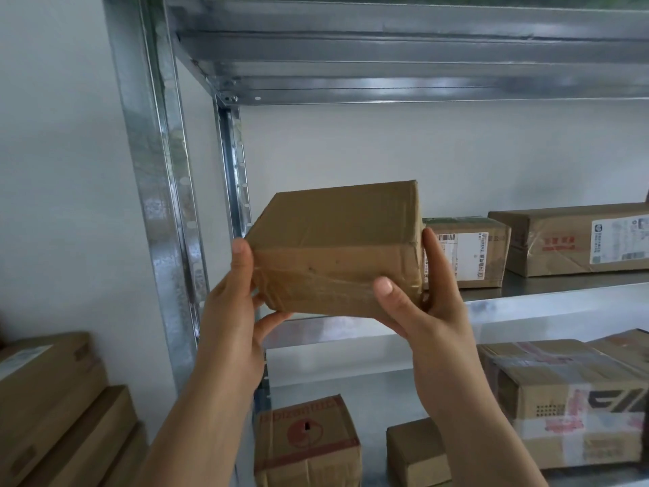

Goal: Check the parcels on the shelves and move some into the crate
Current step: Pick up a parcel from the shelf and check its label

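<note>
1. Galvanised steel makes up the shelving rack (154,191), whose upright post runs down the left and whose shelves cross to the right edge.
2. On the lower shelf at right sits a big taped carton (569,405) with red-printed tape and dark lettering, cut off by the frame edge.
3. Stacked flat boxes (52,409) lie outside the rack at lower left.
4. On the middle shelf (562,307), a long labelled box (576,237) and a smaller labelled box (470,251) rest side by side.
5. The held parcel (337,247) is plain brown cardboard, creased and wrapped in clear tape, with no label on the faces that show; it is up in the air in front of the middle shelf's left end, tilted.
6. A red-printed box (305,441) and a small plain box (418,451) stand on the lower shelf below the arms.
7. The left hand (231,311) is clasped on the parcel's left corner, thumb on the front face, fingers curled underneath.
8. The right hand (425,304) clamps the right end, thumb on the front; its fingers probably wrap behind, though that side is hidden.
</note>
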Available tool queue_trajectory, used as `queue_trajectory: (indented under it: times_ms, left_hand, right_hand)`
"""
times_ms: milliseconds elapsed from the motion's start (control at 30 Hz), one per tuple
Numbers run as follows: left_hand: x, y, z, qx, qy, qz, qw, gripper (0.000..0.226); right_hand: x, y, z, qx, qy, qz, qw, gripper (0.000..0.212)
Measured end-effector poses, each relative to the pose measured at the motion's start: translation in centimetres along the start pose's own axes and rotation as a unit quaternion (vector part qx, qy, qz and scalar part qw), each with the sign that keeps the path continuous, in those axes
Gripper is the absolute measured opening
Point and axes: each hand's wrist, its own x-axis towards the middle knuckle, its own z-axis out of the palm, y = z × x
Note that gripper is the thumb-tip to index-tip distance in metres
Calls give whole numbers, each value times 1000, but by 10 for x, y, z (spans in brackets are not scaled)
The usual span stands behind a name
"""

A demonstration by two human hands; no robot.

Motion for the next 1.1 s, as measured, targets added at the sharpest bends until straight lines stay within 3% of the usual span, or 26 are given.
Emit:
queue_trajectory:
  times_ms: [133, 333, 433, 633, 867, 1100]
  left_hand:
    - [1, 2, -1, 22, 1, 23, 999, 61]
    - [4, 4, -7, 20, -23, 52, 998, 22]
    - [7, 3, -10, 9, -43, 40, 998, 24]
    - [12, 1, -16, -20, -78, -7, 997, 35]
    - [7, 3, -10, -100, -170, -83, 977, 53]
    - [5, 1, -4, -182, -120, -59, 974, 47]
  right_hand:
    - [2, -5, 3, 24, 24, -3, 999, 75]
    - [5, -7, 3, 47, 65, 29, 996, 52]
    - [6, -4, 0, 59, 90, 62, 992, 44]
    - [9, -4, -2, 104, 117, 106, 982, 57]
    - [14, -7, 1, 115, 111, 123, 980, 50]
    - [16, -11, 9, 40, 112, 131, 984, 63]
